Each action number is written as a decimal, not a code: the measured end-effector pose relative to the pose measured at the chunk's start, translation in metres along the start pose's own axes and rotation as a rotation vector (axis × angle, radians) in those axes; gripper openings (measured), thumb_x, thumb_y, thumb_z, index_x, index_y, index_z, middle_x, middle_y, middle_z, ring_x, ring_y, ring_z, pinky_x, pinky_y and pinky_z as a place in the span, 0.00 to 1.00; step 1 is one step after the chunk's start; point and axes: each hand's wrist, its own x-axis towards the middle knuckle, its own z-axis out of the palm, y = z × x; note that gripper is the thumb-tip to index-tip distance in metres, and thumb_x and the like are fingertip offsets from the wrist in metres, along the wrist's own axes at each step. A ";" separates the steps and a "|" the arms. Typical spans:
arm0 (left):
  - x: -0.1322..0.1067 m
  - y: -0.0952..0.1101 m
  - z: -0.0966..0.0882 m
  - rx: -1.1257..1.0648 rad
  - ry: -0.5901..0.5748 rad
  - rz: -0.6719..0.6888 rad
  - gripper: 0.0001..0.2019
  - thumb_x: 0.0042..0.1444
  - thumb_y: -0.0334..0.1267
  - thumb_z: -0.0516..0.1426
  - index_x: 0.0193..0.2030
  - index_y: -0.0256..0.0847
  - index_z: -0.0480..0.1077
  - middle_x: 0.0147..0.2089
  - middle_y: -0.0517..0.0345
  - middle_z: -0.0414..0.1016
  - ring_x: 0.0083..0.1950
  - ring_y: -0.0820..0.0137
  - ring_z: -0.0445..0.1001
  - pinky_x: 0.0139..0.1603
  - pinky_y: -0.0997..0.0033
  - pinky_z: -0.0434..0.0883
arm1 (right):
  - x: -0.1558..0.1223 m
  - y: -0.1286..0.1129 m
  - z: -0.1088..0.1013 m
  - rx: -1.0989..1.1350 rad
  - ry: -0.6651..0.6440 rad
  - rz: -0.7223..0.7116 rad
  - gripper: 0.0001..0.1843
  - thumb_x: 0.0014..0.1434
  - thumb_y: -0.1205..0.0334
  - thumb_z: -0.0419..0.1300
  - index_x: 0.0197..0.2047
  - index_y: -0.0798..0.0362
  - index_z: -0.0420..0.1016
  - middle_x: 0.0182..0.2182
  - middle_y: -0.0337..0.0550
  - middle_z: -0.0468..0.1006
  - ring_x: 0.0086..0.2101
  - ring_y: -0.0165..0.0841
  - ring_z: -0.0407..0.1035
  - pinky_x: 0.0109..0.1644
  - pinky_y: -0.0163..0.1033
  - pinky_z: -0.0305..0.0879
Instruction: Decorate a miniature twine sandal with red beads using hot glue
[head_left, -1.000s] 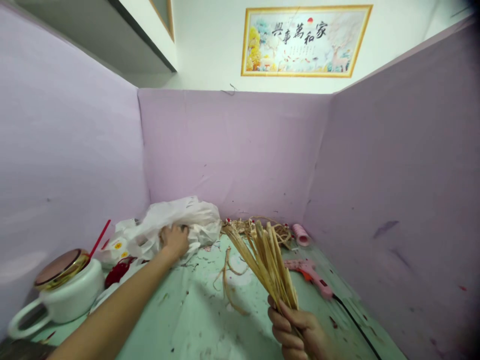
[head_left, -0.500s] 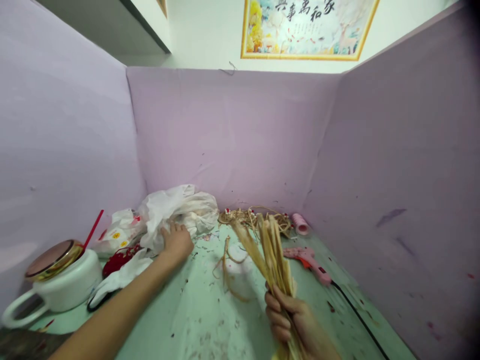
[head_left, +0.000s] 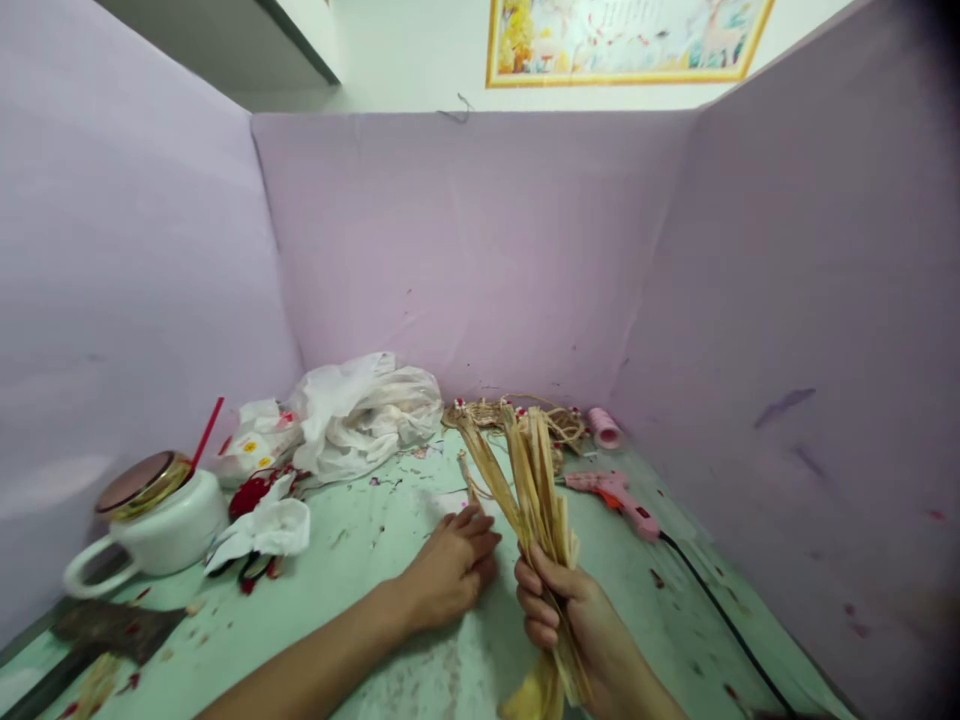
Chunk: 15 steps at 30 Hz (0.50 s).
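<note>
My right hand (head_left: pixel 566 620) is closed around a bundle of dried, straw-coloured husk strips (head_left: pixel 536 480), which fan upward above the fist. Below the fist a wider yellow end (head_left: pixel 534 690) of the bundle hangs out. Palm down on the table, my left hand (head_left: pixel 454 565) has its fingers bent a little and apart, over thin tan strands (head_left: pixel 471 478). Most of those strands are hidden beneath it, with a small whitish piece (head_left: pixel 448 502) by the fingertips. Whether the fingers touch the strands I cannot tell.
A pink glue gun (head_left: pixel 611 495) with a black cord lies right. Behind are tan cord pieces (head_left: pixel 484 412), a pink thread spool (head_left: pixel 604 428) and a white plastic bag (head_left: pixel 367 410). Left stand a white mug (head_left: pixel 176 525) and a hatchet (head_left: pixel 120 625). Lilac panels (head_left: pixel 465 250) enclose the table.
My left hand has left the white plastic bag and come right and nearer, onto the thin strands. The right hand still grips the husk bundle. The view has tipped down slightly.
</note>
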 end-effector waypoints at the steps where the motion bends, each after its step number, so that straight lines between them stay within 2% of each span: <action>1: -0.007 0.001 -0.005 -0.007 0.002 0.016 0.15 0.56 0.36 0.47 0.47 0.43 0.69 0.52 0.51 0.70 0.56 0.62 0.63 0.57 0.60 0.57 | 0.000 0.004 0.001 -0.015 -0.012 0.009 0.24 0.31 0.52 0.71 0.19 0.56 0.60 0.13 0.26 0.56 0.11 0.15 0.42 0.10 0.22 0.44; 4: -0.034 0.000 -0.020 0.034 0.029 -0.100 0.11 0.54 0.34 0.49 0.35 0.42 0.73 0.39 0.53 0.76 0.43 0.64 0.72 0.45 0.66 0.66 | 0.001 0.018 0.002 -0.061 -0.058 0.047 0.23 0.37 0.51 0.69 0.19 0.56 0.60 0.13 0.26 0.54 0.11 0.15 0.42 0.11 0.23 0.44; 5: -0.043 -0.003 -0.025 0.056 0.078 -0.175 0.11 0.53 0.34 0.49 0.31 0.42 0.73 0.34 0.54 0.76 0.38 0.65 0.74 0.41 0.67 0.67 | 0.001 0.023 0.003 -0.079 -0.067 0.061 0.22 0.39 0.51 0.68 0.18 0.56 0.60 0.13 0.27 0.54 0.11 0.16 0.42 0.11 0.23 0.45; 6: -0.052 -0.007 -0.031 0.076 0.179 -0.243 0.11 0.53 0.33 0.49 0.29 0.42 0.73 0.30 0.55 0.76 0.35 0.66 0.74 0.39 0.69 0.68 | 0.001 0.029 0.004 -0.097 -0.069 0.076 0.22 0.40 0.51 0.67 0.18 0.56 0.60 0.13 0.27 0.54 0.12 0.16 0.43 0.12 0.23 0.45; 7: -0.060 -0.012 -0.039 0.098 0.333 -0.287 0.11 0.53 0.33 0.49 0.28 0.42 0.72 0.29 0.56 0.76 0.33 0.67 0.74 0.38 0.69 0.68 | 0.001 0.034 0.005 -0.112 -0.065 0.089 0.22 0.41 0.51 0.67 0.19 0.56 0.60 0.13 0.27 0.55 0.12 0.16 0.43 0.12 0.24 0.45; 8: -0.066 -0.018 -0.049 0.123 0.545 -0.299 0.10 0.53 0.33 0.49 0.30 0.42 0.72 0.30 0.56 0.76 0.34 0.67 0.74 0.39 0.70 0.68 | 0.002 0.038 0.007 -0.124 -0.057 0.103 0.22 0.40 0.51 0.67 0.19 0.56 0.60 0.14 0.27 0.56 0.12 0.16 0.44 0.12 0.24 0.45; 10: -0.073 -0.037 -0.076 0.207 1.030 -0.263 0.10 0.53 0.34 0.51 0.38 0.40 0.71 0.38 0.54 0.76 0.41 0.67 0.73 0.46 0.68 0.67 | 0.003 0.046 0.008 -0.141 -0.040 0.130 0.22 0.39 0.50 0.68 0.19 0.56 0.60 0.14 0.27 0.57 0.12 0.16 0.45 0.11 0.24 0.44; 11: -0.073 -0.048 -0.094 0.254 1.211 -0.299 0.12 0.53 0.34 0.51 0.43 0.39 0.69 0.43 0.52 0.74 0.46 0.65 0.71 0.50 0.66 0.65 | 0.004 0.048 0.008 -0.147 -0.029 0.136 0.23 0.38 0.49 0.68 0.19 0.55 0.59 0.14 0.27 0.57 0.12 0.16 0.44 0.11 0.24 0.44; 12: -0.071 -0.061 -0.113 0.261 1.312 -0.383 0.14 0.53 0.34 0.51 0.47 0.38 0.67 0.48 0.50 0.71 0.51 0.63 0.68 0.53 0.64 0.63 | 0.005 0.051 0.008 -0.156 -0.020 0.143 0.24 0.36 0.48 0.68 0.19 0.55 0.59 0.13 0.27 0.56 0.11 0.16 0.44 0.11 0.24 0.43; 13: -0.065 -0.075 -0.131 0.253 1.333 -0.493 0.17 0.55 0.34 0.48 0.52 0.37 0.63 0.53 0.48 0.67 0.55 0.63 0.64 0.55 0.63 0.61 | 0.006 0.052 0.007 -0.165 -0.010 0.147 0.25 0.35 0.47 0.68 0.18 0.55 0.58 0.13 0.27 0.56 0.11 0.16 0.43 0.11 0.25 0.42; 14: -0.057 -0.089 -0.149 0.222 1.243 -0.641 0.18 0.58 0.33 0.44 0.55 0.37 0.60 0.56 0.47 0.63 0.58 0.63 0.60 0.58 0.61 0.58 | 0.008 0.053 0.005 -0.172 -0.003 0.144 0.26 0.33 0.46 0.68 0.18 0.55 0.58 0.12 0.27 0.56 0.11 0.16 0.43 0.10 0.25 0.42; 15: -0.046 -0.103 -0.163 0.178 1.015 -0.796 0.20 0.60 0.32 0.40 0.58 0.37 0.56 0.60 0.47 0.59 0.61 0.64 0.56 0.59 0.60 0.57 | 0.010 0.054 0.003 -0.181 -0.006 0.145 0.27 0.33 0.44 0.68 0.18 0.55 0.58 0.12 0.27 0.56 0.11 0.16 0.43 0.10 0.25 0.42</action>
